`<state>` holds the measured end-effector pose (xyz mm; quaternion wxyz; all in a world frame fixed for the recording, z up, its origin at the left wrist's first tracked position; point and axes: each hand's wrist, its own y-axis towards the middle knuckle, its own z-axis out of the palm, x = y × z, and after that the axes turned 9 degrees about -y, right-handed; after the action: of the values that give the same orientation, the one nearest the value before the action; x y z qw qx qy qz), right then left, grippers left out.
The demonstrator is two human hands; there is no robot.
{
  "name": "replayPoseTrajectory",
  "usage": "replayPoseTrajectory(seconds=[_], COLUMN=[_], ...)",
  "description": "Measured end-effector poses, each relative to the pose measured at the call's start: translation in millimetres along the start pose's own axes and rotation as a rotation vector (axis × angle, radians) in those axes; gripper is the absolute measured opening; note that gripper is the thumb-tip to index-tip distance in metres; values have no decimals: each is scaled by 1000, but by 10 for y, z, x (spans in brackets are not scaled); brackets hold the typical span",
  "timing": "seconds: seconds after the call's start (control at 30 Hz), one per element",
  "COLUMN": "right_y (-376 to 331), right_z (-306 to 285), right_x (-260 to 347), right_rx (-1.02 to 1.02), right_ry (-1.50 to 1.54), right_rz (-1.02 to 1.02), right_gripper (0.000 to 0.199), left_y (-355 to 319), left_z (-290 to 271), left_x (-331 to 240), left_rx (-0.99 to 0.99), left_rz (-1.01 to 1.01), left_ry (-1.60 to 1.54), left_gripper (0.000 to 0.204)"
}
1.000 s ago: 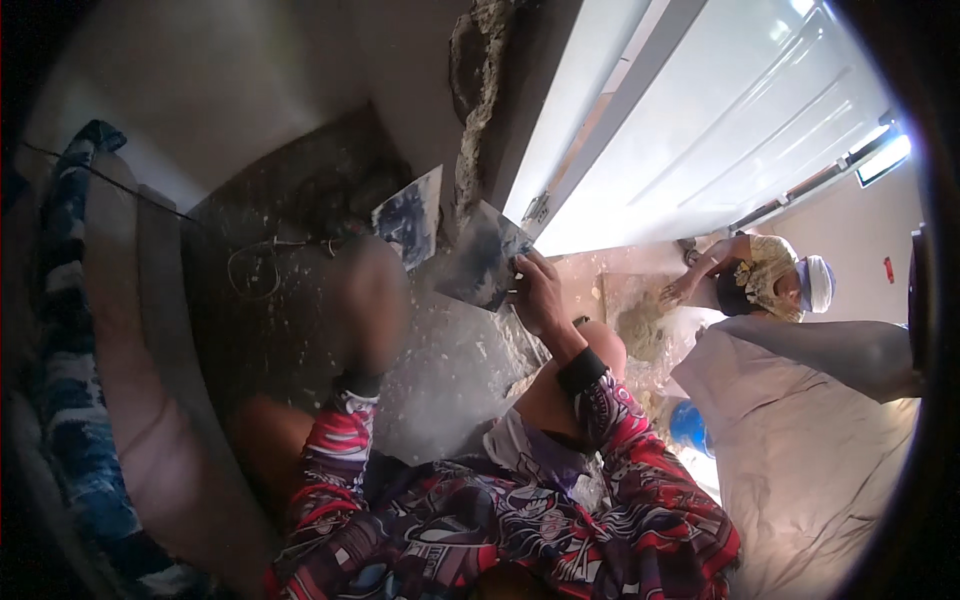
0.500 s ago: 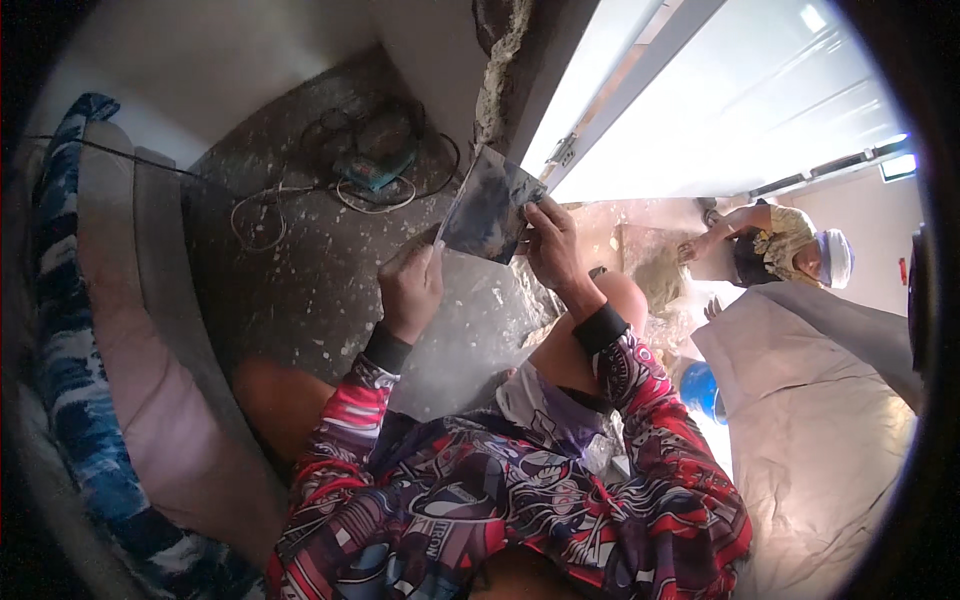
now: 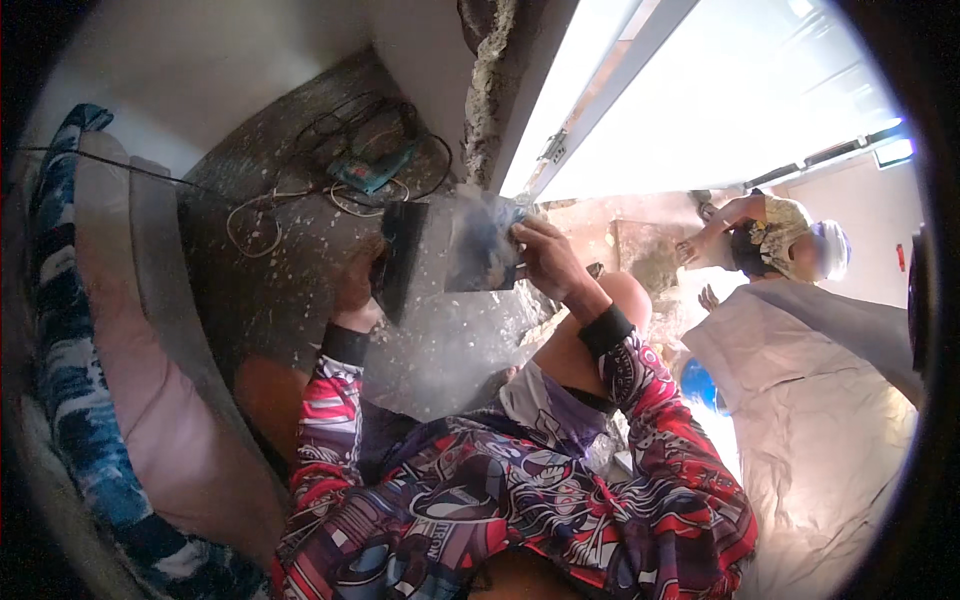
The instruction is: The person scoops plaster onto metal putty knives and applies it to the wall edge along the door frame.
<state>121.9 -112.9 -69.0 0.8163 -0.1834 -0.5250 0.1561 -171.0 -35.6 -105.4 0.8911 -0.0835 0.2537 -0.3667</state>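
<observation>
My right hand (image 3: 550, 258) pinches the right edge of a thin, shiny dark sheet (image 3: 482, 250), fingers in front at its upper corner. The sheet's face mirrors a blurred patch of light and dark; I cannot tell if it is tile, glass or plastic. To its left, a second flat dark piece (image 3: 402, 255) stands tilted, narrower to the eye, with my left hand (image 3: 355, 280) closed on its left side. A gap shows the floor between the two pieces. Both are held above the speckled floor, in front of my knees.
A teal power tool (image 3: 372, 170) with coiled cords lies beyond my hands. Rough broken wall edge (image 3: 487, 100) and white door (image 3: 720, 110) stand ahead. Another person (image 3: 785, 235) crouches at right, near a beige cover (image 3: 800, 390) and blue container (image 3: 700, 382). Cushioned furniture (image 3: 150, 390) lines the left.
The dark pieces, earlier together between both hands, are now apart. My left hand has moved left and down with one; my right hand keeps the other, slightly lower.
</observation>
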Motion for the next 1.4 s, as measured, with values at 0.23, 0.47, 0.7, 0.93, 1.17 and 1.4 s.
replayPoseTrajectory(seconds=[0.23,0.47,0.7,0.93,1.17,1.4], right_y=[-56,-263,-233,-169,-203,-260], right_z=[184,-35,-121,-41,47,-194], right_x=[-85,66,114,85,83,143], right_rx=[0,-67,-78,-84,-126,-118], right_ry=[74,97,114,94,72,29], right_rz=[-69,-128,-220,-135,-155,-215], right_gripper=[24,29,32,21,22,25], left_y=[358,466,270,282,610,592], left_z=[330,158,348,541,410,-136], left_x=[595,554,208,290,748,576], left_rx=[-62,-328,-390,-67,36,-350], left_rz=[-96,-48,220,328,60,303], left_ry=[-218,341,297,337,136,666], left_gripper=[32,26,36,31,30,27])
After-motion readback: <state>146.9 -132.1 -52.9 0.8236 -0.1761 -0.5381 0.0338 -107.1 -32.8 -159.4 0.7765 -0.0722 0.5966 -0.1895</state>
